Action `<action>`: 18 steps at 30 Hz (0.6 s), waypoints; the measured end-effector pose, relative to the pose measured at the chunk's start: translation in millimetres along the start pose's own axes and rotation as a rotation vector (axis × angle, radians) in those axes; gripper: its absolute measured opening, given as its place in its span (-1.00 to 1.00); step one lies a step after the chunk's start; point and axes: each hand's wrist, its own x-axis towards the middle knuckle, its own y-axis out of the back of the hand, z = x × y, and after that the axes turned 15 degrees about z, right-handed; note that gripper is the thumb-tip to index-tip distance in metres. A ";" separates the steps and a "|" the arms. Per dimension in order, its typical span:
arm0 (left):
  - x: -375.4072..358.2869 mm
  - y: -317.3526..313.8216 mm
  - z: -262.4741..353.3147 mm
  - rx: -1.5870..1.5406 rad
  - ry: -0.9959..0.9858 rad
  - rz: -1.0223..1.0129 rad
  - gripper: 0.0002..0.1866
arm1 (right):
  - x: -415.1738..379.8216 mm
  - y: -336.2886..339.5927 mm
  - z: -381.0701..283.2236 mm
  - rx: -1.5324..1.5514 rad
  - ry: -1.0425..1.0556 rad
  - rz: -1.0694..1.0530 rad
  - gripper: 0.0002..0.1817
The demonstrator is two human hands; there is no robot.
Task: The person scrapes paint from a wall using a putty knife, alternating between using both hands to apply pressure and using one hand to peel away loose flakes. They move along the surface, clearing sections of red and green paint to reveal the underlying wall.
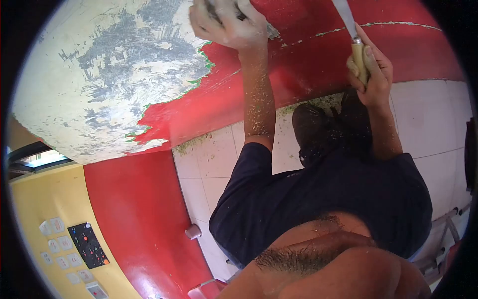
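Note:
In my right hand [374, 70] is a paint scraper [357, 55], its wooden handle gripped by my closed fingers and its metal blade pointing up past the top edge of the view. My left hand [231, 25], coated in white dust, is raised over the wall where the pale patch meets the red paint. Its fingers are blurred and partly cut off, with dark spots between them. Before me the wall has a large stripped patch [139, 65] of white and grey, edged by ragged red paint [298, 65] with thin green traces. Flecks cling to my left forearm.
Pale floor tiles [423, 114] lie below, with paint flakes [199, 143] scattered along the wall's foot. My dark shoes [311, 124] stand close to the wall. A yellow and red side wall [134, 199] carries a black poster [88, 245] and small paper labels.

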 end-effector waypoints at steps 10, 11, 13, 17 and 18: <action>1.7 -8.7 17.9 0.046 0.339 0.106 -0.92 | -16.1 69.2 -3.3 -0.397 -0.061 0.174 -0.57; 0.5 -9.1 13.9 0.048 0.272 0.112 -0.92 | -18.5 74.2 -1.0 -0.436 -0.070 0.171 -0.57; 1.1 -9.7 14.6 0.064 0.207 0.124 -0.90 | -22.7 78.6 1.8 -0.437 -0.132 0.172 -0.57; -6.3 -2.1 27.2 0.111 0.111 0.059 -0.86 | -29.7 80.8 9.6 -0.435 -0.177 0.141 -0.57; -12.8 4.0 32.9 0.125 0.065 0.017 -0.83 | -31.4 81.3 11.9 -0.435 -0.169 0.135 -0.56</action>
